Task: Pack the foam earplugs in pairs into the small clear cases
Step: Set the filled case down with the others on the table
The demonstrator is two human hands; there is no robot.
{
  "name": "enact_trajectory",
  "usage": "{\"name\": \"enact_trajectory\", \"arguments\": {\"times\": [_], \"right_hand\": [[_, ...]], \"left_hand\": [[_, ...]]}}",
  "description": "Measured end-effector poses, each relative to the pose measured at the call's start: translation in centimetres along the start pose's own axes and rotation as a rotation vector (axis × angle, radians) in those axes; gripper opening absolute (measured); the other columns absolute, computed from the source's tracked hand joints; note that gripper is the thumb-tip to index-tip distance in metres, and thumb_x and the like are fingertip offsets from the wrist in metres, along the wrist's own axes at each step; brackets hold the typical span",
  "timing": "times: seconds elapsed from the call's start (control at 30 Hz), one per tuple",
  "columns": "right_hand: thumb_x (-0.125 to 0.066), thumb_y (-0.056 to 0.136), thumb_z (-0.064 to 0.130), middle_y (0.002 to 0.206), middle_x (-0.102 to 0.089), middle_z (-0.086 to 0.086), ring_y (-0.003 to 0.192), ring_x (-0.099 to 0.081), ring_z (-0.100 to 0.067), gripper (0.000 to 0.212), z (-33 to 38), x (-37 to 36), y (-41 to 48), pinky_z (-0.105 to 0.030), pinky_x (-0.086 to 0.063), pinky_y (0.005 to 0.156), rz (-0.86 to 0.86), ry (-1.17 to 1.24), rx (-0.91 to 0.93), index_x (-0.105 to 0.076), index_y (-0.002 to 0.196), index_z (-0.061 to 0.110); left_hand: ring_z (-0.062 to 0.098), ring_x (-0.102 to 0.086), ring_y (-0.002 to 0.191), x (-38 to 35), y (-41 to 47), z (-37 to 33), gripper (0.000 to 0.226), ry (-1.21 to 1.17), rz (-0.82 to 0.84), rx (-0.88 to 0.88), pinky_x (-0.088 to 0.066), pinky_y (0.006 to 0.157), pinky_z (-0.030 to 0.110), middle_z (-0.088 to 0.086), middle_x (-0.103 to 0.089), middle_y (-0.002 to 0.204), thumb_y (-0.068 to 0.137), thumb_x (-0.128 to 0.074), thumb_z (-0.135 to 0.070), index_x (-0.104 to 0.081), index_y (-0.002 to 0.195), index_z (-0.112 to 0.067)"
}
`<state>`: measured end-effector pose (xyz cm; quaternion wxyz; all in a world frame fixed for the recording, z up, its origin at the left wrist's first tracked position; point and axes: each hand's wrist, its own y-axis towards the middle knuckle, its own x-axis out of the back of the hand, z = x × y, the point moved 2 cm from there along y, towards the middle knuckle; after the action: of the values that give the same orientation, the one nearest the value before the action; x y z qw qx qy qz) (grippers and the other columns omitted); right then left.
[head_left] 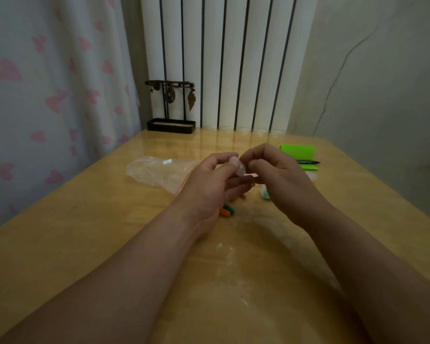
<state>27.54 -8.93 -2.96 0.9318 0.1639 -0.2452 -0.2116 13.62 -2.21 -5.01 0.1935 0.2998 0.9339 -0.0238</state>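
Above the middle of the wooden table (pixel 85 232), my left hand (pixel 209 184) and my right hand (pixel 278 180) meet and together pinch a small clear case (pixel 240 167). Whether it is open or what lies inside is too blurred to tell. An orange earplug (pixel 225 212) and a green earplug (pixel 229 208) lie side by side on the table just under my left hand. Another small clear case (pixel 265 193) with something teal in it rests on the table below my right hand, partly hidden.
An empty clear zip bag (pixel 157 171) lies left of my hands. A bright green box (pixel 298 152), green paper and a black marker (pixel 308 162) sit at the right rear. A black jewellery stand (pixel 170 105) is at the back edge by the radiator.
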Motion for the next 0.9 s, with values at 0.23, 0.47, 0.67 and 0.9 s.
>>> {"name": "enact_trajectory", "arguments": {"times": [0.23,0.47,0.67,0.9], "right_hand": [[-0.067,0.101,0.039,0.100,-0.075,0.005,0.099,-0.072,-0.014,0.012,-0.2,0.4,0.0,-0.049,-0.061,0.095,-0.020,-0.005,-0.067,-0.071,0.106,0.029],[-0.071,0.099,0.036,0.099,-0.077,0.003,0.098,-0.074,-0.015,0.014,-0.3,0.2,0.1,-0.051,-0.060,0.097,-0.006,0.047,-0.103,-0.072,0.106,0.025],[-0.063,0.104,0.026,0.112,-0.074,0.014,0.106,-0.069,-0.003,0.018,-0.1,0.9,0.0,-0.043,-0.058,0.098,0.045,-0.003,-0.043,-0.071,0.119,0.032],[-0.071,0.093,0.045,0.123,-0.074,0.017,0.119,-0.066,0.002,0.041,1.0,1.0,-0.6,-0.034,-0.050,0.104,0.229,-0.026,0.043,-0.068,0.133,0.033]], "left_hand": [[0.023,-0.078,0.116,0.0,-0.1,0.4,0.043,0.105,0.091,-0.030,-0.062,0.103,0.041,0.013,-0.072,0.135,0.107,-0.069,-0.017,-0.059,0.149,-0.015],[0.025,-0.079,0.110,0.2,-0.1,0.4,0.036,0.198,0.094,-0.033,-0.065,0.097,0.039,0.016,-0.072,0.131,0.105,-0.069,-0.013,-0.069,0.140,-0.022],[0.030,-0.072,0.095,0.2,-0.2,0.1,0.023,0.067,0.023,0.092,-0.064,0.081,0.036,0.015,-0.073,0.104,0.105,-0.063,-0.022,-0.073,0.120,-0.006],[0.014,-0.054,0.060,0.3,-0.5,0.0,0.048,0.175,0.031,0.148,-0.042,0.055,0.028,0.006,-0.060,0.079,0.113,-0.042,-0.054,-0.070,0.105,-0.016]]}}
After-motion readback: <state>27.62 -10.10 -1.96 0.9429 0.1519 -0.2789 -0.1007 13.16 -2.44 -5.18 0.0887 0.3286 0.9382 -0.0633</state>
